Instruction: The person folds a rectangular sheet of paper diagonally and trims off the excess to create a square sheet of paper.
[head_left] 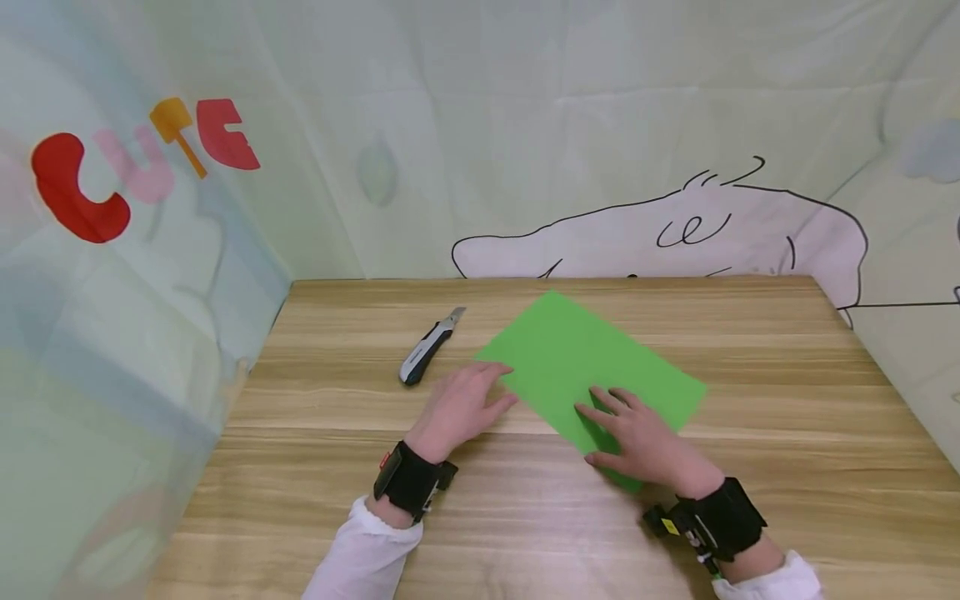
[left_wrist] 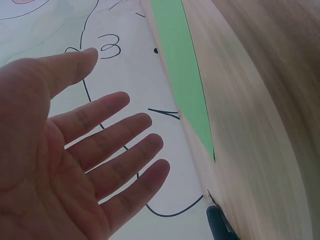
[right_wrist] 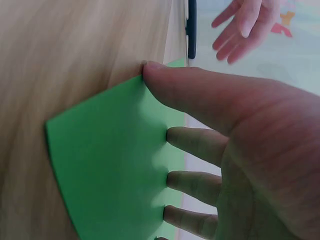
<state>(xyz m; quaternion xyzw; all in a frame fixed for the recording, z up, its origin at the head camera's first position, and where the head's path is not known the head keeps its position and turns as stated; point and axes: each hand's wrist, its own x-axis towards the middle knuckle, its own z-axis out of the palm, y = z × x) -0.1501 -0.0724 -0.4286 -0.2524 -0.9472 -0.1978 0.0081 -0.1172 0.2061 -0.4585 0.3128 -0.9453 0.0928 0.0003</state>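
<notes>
A sheet of green paper (head_left: 577, 350) lies flat and turned at an angle on the wooden table. My right hand (head_left: 645, 437) rests on its near part, fingers spread; in the right wrist view the fingertips touch the green paper (right_wrist: 110, 155) and the thumb is at its edge. Over the paper's left corner hovers my left hand (head_left: 465, 404), its fingers straight and apart in the left wrist view, with nothing in the palm. A utility knife (head_left: 431, 348) with grey and black handle lies left of the paper, blade out and pointing away from me.
The wooden table (head_left: 315, 467) ends at a printed cloth backdrop (head_left: 525, 167) behind and on the left side. Black camera straps (head_left: 411, 479) are on both wrists.
</notes>
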